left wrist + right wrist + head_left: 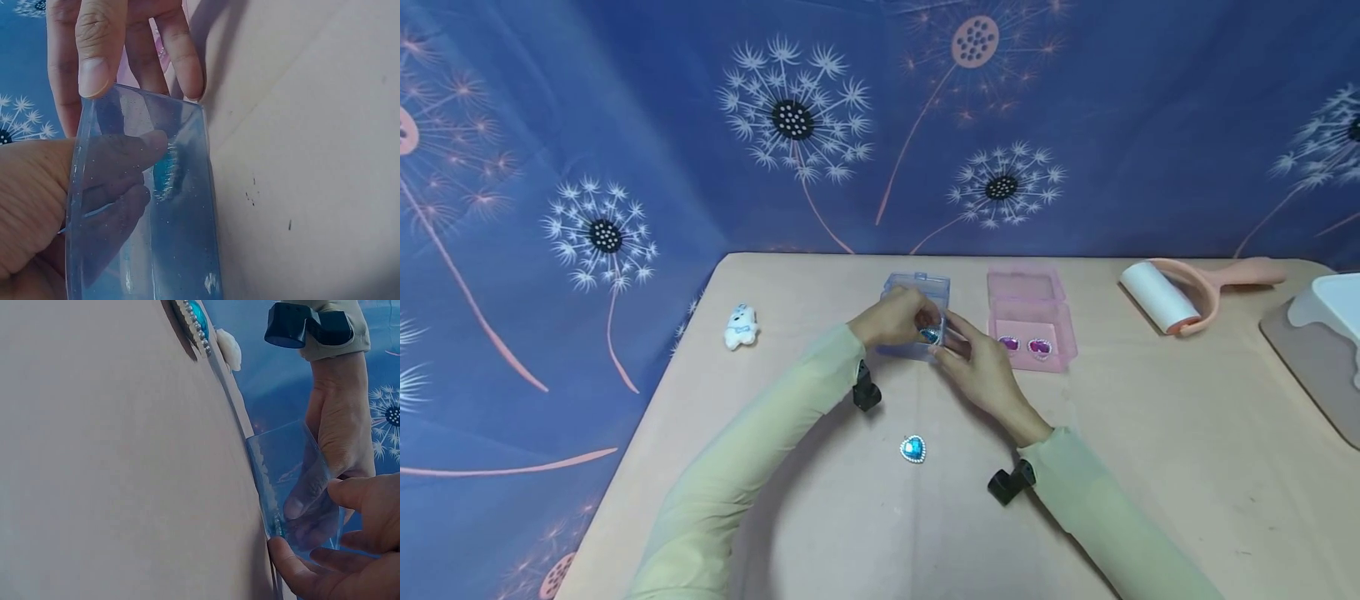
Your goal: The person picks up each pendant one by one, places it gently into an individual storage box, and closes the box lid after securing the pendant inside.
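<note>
A clear blue plastic box (928, 287) with its lid raised stands at the table's middle. My left hand (891, 318) reaches inside it, thumb and finger pinching a blue heart-shaped gem (165, 172) with a silvery beaded edge, seen through the box wall. At the box's right end, my right hand (988, 375) grips the corner, its thumb on the rim and its fingers along the side. A second blue heart gem (913, 449) lies on the table in front of the box.
Right of the blue box, an open pink box (1026, 287) holds purple gems (1040, 347). A small white bear figure (741, 327) is at the left. Toward the right lie a lint roller (1161, 298) and a white-and-grey object (1311, 358) cut by the frame.
</note>
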Motion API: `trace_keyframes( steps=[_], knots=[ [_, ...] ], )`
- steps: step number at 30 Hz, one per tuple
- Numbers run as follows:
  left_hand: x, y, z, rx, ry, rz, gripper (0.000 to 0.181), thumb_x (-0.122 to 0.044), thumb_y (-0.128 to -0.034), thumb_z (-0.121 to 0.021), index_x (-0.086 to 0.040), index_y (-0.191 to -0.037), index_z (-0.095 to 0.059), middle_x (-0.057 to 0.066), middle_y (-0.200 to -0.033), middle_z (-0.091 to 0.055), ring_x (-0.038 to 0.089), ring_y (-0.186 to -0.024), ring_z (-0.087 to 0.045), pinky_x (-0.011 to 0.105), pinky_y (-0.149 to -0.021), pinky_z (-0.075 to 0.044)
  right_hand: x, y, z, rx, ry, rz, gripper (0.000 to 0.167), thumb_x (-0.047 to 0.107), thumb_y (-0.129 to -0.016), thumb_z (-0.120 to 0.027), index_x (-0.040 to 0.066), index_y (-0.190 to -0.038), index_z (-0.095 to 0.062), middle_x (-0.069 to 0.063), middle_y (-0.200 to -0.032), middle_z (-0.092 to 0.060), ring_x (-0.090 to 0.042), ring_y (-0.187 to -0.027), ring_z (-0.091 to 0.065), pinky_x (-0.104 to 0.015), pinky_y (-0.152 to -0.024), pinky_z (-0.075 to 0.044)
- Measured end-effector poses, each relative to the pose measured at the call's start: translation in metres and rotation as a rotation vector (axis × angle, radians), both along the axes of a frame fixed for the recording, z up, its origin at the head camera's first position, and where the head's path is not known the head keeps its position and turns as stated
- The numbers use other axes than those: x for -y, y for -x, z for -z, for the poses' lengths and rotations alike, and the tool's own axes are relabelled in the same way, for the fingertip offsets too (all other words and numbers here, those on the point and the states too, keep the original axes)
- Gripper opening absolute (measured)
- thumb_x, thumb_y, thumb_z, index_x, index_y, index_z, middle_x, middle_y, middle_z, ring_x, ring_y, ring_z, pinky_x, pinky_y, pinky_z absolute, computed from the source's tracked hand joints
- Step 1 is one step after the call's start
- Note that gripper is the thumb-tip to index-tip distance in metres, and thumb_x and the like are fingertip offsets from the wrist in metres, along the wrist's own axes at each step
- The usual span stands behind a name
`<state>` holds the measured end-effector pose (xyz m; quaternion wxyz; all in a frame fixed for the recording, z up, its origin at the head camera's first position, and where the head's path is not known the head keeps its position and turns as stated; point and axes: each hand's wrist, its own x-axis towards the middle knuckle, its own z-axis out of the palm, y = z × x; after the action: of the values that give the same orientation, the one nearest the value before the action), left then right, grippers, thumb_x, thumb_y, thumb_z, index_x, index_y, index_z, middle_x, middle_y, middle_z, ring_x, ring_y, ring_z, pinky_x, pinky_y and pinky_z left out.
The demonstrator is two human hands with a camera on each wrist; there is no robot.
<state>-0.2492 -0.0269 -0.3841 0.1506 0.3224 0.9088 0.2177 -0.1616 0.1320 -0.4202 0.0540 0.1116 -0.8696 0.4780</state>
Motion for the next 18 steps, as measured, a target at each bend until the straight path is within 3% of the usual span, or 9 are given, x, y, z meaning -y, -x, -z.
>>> trace_keyframes(
  steps=[7,12,15,18],
  knots=[
    [0.004,0.0,-0.001,0.021,-0.019,0.036,0.029,-0.007,-0.0806,-0.077,-0.003,-0.109,-0.071,0.008,-0.105,-0.073,0.017,-0.096,-0.069,0.019,-0.084,-0.054,0.001,-0.001,0.002,0.002,-0.008,-0.003,0.061,0.015,-0.088,-0.07,0.003,-0.142,-0.045,-0.025,-0.132,-0.056,-0.034,-0.11,-0.064,-0.046,-0.094,-0.051],
    [0.015,-0.005,-0.013,0.023,-0.072,0.056,0.027,-0.012,-0.0857,-0.072,-0.004,-0.112,-0.07,0.008,-0.109,-0.071,0.018,-0.099,-0.067,0.025,-0.087,-0.054,0.001,-0.001,0.001,0.009,0.005,-0.023,0.061,0.014,-0.089,-0.069,0.002,-0.143,-0.044,-0.025,-0.132,-0.056,-0.034,-0.11,-0.064,-0.045,-0.092,-0.052],
    [0.023,-0.013,-0.025,-0.025,-0.124,0.078,0.028,-0.017,-0.0843,-0.074,-0.007,-0.11,-0.071,0.005,-0.112,-0.069,0.02,-0.102,-0.065,0.027,-0.088,-0.054,0.0,0.0,0.001,0.021,0.023,-0.033,0.06,0.012,-0.09,-0.068,0.001,-0.143,-0.042,-0.026,-0.133,-0.055,-0.034,-0.111,-0.064,-0.044,-0.091,-0.053],
    [0.033,-0.029,-0.035,-0.086,-0.178,0.138,0.027,-0.018,-0.0805,-0.078,-0.009,-0.106,-0.072,0.003,-0.113,-0.066,0.022,-0.105,-0.064,0.026,-0.087,-0.054,0.0,0.0,0.0,0.029,0.032,-0.038,0.061,0.01,-0.09,-0.068,0.001,-0.143,-0.042,-0.027,-0.132,-0.055,-0.034,-0.11,-0.064,-0.042,-0.09,-0.053]
  ],
)
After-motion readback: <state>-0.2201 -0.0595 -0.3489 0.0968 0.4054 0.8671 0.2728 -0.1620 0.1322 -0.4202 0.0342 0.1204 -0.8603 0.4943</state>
